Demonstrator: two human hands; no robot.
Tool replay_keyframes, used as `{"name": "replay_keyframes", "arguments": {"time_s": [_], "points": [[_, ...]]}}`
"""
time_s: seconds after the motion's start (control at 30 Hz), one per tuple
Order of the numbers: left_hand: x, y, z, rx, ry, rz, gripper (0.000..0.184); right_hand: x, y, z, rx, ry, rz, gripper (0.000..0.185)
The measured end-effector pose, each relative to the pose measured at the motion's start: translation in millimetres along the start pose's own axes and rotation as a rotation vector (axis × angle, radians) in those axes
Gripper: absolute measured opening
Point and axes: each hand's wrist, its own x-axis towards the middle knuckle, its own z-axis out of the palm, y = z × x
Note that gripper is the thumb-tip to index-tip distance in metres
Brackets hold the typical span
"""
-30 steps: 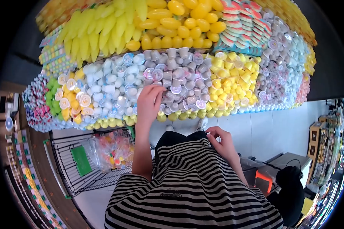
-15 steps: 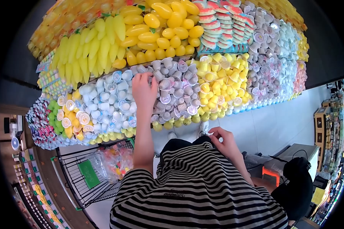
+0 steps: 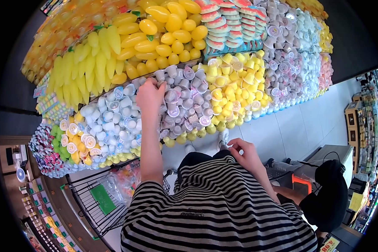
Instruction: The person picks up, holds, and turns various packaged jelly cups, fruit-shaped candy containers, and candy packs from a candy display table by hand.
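Note:
My left hand (image 3: pixel 150 95) reaches over the display, at the border between the white jelly cups (image 3: pixel 112 115) and the purple-grey jelly cups (image 3: pixel 185 95). Its fingers are bent and closed at the upper edge of the purple-grey pile, and what they hold, if anything, is hidden. My right hand (image 3: pixel 244 152) hangs in front of my waist by the striped shirt (image 3: pixel 214 197). Its fingers curve loosely, thumb and forefinger apart, with nothing visible between them. Yellow jelly cups (image 3: pixel 235 86) lie right of the purple-grey ones.
Behind the cups are mango-shaped packs (image 3: pixel 164 38) and long yellow banana-like packs (image 3: pixel 84 63). A wire shopping cart (image 3: pixel 86 201) holding a clear bag (image 3: pixel 122 182) of colourful items stands at lower left. At lower right, another person in black (image 3: pixel 327 197) is beside a grey counter (image 3: pixel 334 157).
The display has shifted slightly left in view. My left hand remains at the cups, its fingers a little more curled. The person at right has shifted a little; my right hand looks much the same.

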Motion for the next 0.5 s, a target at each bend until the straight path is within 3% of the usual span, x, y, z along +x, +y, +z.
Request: {"name": "replay_keyframes", "arguments": {"time_s": [0.13,0.17,0.3,0.37,0.43,0.5], "points": [[0,-10,-16,-0.418,0.024,-0.046,0.038,3,-3,2,0.000,0.015,-0.085,0.014],[-7,-6,-24,-0.559,0.051,-0.051,0.031,4,-5,4,0.002,0.017,-0.125,0.014],[-41,-35,-21,-1.443,-0.203,-0.119,0.024,14,-19,11,0.013,-0.020,-0.160,0.015],[-84,-8,-24,-1.813,-0.308,-0.148,0.029,25,-27,17,0.002,-0.023,-0.248,0.020],[-124,-1,-4,-2.057,-0.564,-0.108,0.035,33,-48,19,0.025,-0.057,-0.267,0.032],[-171,16,18,-2.219,-0.678,-0.261,0.041,50,-64,31,0.128,0.068,-0.402,0.037]]}}
